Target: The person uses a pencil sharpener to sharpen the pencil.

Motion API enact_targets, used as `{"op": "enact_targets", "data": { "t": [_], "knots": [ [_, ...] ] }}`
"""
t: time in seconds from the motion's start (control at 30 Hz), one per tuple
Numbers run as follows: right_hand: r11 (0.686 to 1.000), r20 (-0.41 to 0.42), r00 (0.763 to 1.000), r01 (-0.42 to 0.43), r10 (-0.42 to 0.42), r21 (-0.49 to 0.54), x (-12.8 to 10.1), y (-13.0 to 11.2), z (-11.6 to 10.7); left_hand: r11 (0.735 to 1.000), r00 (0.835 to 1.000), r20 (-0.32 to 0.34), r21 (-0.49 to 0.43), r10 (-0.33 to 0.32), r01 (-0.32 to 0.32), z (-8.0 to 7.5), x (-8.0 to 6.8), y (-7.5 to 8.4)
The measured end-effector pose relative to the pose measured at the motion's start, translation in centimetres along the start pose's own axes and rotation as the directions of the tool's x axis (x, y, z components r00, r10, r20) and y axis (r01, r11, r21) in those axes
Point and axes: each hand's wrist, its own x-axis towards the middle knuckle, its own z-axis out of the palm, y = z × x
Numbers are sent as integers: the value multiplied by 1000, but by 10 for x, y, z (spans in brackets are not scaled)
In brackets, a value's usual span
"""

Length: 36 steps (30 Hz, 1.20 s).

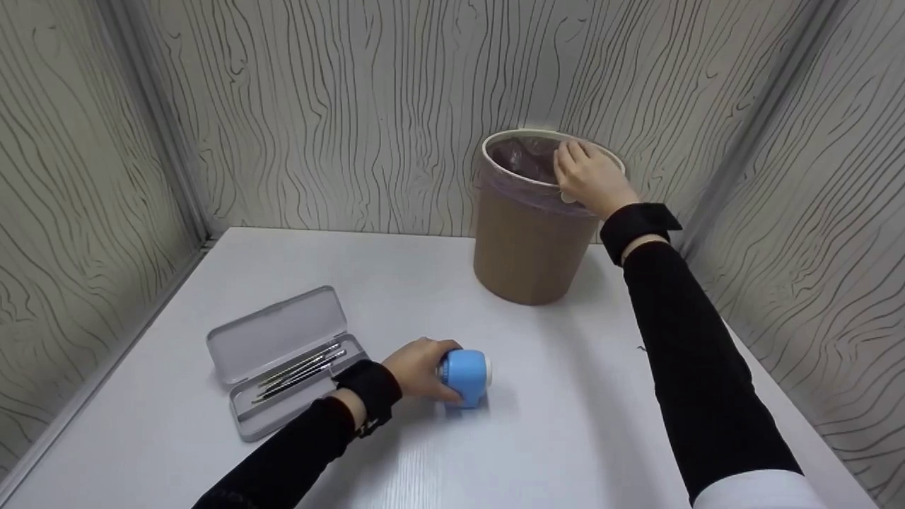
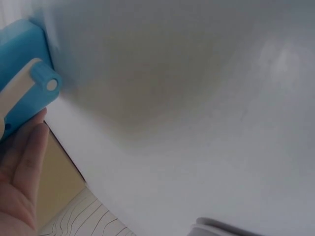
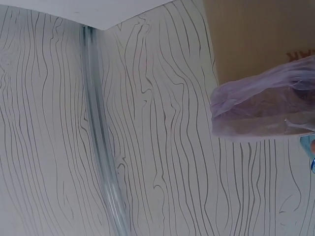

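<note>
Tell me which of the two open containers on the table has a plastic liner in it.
The tan round bin at the back, under the right hand, has a purplish bag over its rim. The flat grey case beside the left hand holds only thin tools.

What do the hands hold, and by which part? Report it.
The left hand grips the blue device by its rear end. The right hand rests on the bin rim.

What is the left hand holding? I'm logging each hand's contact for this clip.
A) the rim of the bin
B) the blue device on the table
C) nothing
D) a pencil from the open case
B: the left hand grips the blue device resting on the table.
</note>
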Motion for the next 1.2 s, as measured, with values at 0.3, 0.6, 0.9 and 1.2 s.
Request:
{"op": "enact_targets", "data": {
  "t": [0.3, 0.6, 0.9, 1.2],
  "knots": [
    [999, -43, 998, 41, -41, 4, -1, 2, 1, 1000, 1000, -15, 8, 7, -7, 1, -1, 2],
    [1000, -78, 997, 5, -6, -12, -5, 4, 4, 1000, 1000, -7, -3, -17, 17, -1, 0, 4],
    [975, 41, 986, -166, 162, 147, -15, 8, 2, 999, 999, 2, -7, -32, 32, -1, 0, 4],
    [613, 341, 775, -631, 533, 475, -22, 5, -7, 999, 1000, -24, 37, -3, 4, 0, -1, 3]
  ]
}}
